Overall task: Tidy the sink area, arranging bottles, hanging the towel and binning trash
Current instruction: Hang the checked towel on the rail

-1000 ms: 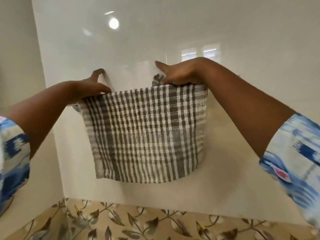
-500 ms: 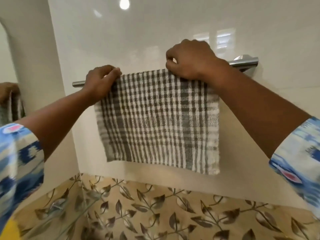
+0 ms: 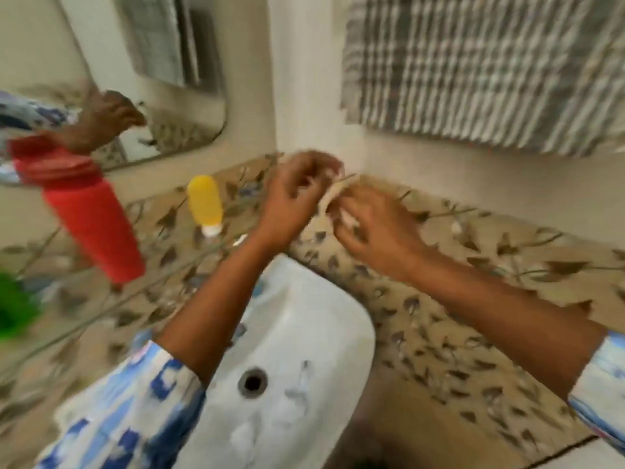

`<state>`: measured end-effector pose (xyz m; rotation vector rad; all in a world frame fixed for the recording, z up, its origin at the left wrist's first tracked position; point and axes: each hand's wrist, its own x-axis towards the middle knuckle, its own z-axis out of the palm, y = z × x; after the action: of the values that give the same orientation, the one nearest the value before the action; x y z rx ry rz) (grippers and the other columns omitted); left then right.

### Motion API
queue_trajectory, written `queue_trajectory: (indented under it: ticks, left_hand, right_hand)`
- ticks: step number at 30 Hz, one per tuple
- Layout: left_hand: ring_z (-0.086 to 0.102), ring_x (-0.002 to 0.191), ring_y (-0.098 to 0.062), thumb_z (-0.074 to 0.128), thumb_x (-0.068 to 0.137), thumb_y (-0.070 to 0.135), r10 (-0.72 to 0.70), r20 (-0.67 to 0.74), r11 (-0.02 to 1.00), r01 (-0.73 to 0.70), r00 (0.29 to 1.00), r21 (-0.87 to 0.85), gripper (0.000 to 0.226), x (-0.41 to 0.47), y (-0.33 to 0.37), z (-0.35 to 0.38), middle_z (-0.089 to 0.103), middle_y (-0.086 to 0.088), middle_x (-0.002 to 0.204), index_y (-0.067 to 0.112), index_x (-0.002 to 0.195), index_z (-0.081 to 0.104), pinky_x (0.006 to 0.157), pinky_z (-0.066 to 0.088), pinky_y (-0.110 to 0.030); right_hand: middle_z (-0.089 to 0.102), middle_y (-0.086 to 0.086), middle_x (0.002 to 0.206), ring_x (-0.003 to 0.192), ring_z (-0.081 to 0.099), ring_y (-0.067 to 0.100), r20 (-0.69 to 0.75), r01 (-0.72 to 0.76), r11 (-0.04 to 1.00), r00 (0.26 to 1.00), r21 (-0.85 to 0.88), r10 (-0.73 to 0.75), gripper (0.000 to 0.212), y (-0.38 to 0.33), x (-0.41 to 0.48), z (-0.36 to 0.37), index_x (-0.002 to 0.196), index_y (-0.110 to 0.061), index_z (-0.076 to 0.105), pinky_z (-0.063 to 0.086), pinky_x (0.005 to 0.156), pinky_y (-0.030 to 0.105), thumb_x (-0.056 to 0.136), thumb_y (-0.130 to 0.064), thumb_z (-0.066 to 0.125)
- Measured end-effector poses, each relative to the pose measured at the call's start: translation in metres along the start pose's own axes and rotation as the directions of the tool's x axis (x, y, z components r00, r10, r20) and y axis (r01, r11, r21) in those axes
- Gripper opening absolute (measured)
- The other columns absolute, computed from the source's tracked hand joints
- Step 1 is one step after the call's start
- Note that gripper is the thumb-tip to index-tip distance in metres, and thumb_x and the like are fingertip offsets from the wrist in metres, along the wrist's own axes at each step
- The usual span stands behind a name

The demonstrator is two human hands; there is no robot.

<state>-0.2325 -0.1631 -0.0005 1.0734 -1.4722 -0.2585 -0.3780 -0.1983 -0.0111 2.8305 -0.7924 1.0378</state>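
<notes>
The grey-and-white checked towel (image 3: 473,69) hangs flat against the white wall at the upper right, and neither hand touches it. My left hand (image 3: 297,194) and my right hand (image 3: 375,231) are close together below it, above the back of the white sink (image 3: 304,333). Their fingers are loosely apart. A pale streak between the fingertips is too blurred to identify. On a glass shelf (image 3: 101,299) to the left stand a red bottle (image 3: 91,218) and, upside down, a small yellow bottle (image 3: 204,203). The whole view is motion-blurred.
A green object (image 3: 13,309) shows at the left edge on the shelf. A mirror (image 3: 162,62) on the left wall reflects a hand and the towel. Leaf-patterned tiles run behind the sink. The sink's drain hole (image 3: 252,382) lies below my left forearm.
Both hands have let go of the towel, which stays hanging, and dropped down together over the sink. The view has swung down and left, bringing the sink and bottles into sight.
</notes>
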Motion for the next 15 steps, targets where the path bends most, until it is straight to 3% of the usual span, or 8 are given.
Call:
queue_trajectory:
  ticks: [2,3,7,11,15]
  left_hand:
    - [0.059,0.085,-0.009,0.051,0.089,0.002,-0.223,0.161,0.971,0.234,0.961,-0.05,0.012,-0.062,-0.029,-0.015,0.062,-0.011,0.092,0.002,0.094,0.062,0.079,0.046,-0.023]
    - [0.058,0.085,-0.007,0.05,0.089,-0.003,-0.35,0.229,0.932,0.362,0.908,-0.011,0.012,-0.092,-0.044,-0.022,0.061,-0.01,0.092,0.0,0.093,0.062,0.076,0.046,-0.02]
    - [0.056,0.083,-0.015,0.046,0.089,-0.005,-0.78,0.317,0.612,0.763,0.54,0.208,0.026,-0.199,-0.097,-0.043,0.062,-0.007,0.097,0.002,0.105,0.065,0.067,0.045,-0.015]
    - [0.046,0.069,-0.012,0.047,0.093,0.006,-0.958,0.181,0.261,0.939,0.223,0.223,0.01,-0.269,-0.132,-0.051,0.052,-0.007,0.09,0.012,0.094,0.056,0.06,0.039,-0.019]
    - [0.046,0.073,-0.017,0.047,0.095,0.008,-0.999,0.048,0.011,0.999,0.01,0.033,0.005,-0.312,-0.158,-0.044,0.046,-0.016,0.109,0.012,0.096,0.049,0.062,0.035,-0.025]
  right_hand:
    - [0.065,0.015,0.11,0.095,0.06,0.034,0.262,-0.123,0.987,0.961,0.102,0.093,0.021,-0.007,-0.039,0.062,0.103,-0.009,0.066,0.048,0.08,0.037,0.084,-0.015,0.058]
    - [0.065,0.014,0.11,0.095,0.061,0.034,0.35,-0.203,0.967,0.927,0.155,0.138,0.02,-0.011,-0.056,0.09,0.103,-0.008,0.066,0.049,0.083,0.037,0.084,-0.013,0.059]
    - [0.064,0.013,0.114,0.106,0.06,0.029,0.573,-0.445,0.876,0.773,0.184,0.272,0.025,-0.021,-0.103,0.182,0.11,-0.007,0.063,0.046,0.093,0.035,0.085,-0.008,0.057]
    - [0.05,0.016,0.136,0.127,0.045,0.03,0.794,-0.461,0.887,0.543,0.013,0.271,0.041,-0.019,-0.13,0.245,0.129,-0.003,0.048,0.036,0.105,0.033,0.089,-0.013,0.053]
    - [0.047,0.016,0.138,0.129,0.043,0.027,0.834,-0.433,0.899,0.469,-0.069,0.291,0.045,-0.015,-0.145,0.276,0.132,-0.005,0.042,0.036,0.106,0.034,0.089,-0.013,0.052]
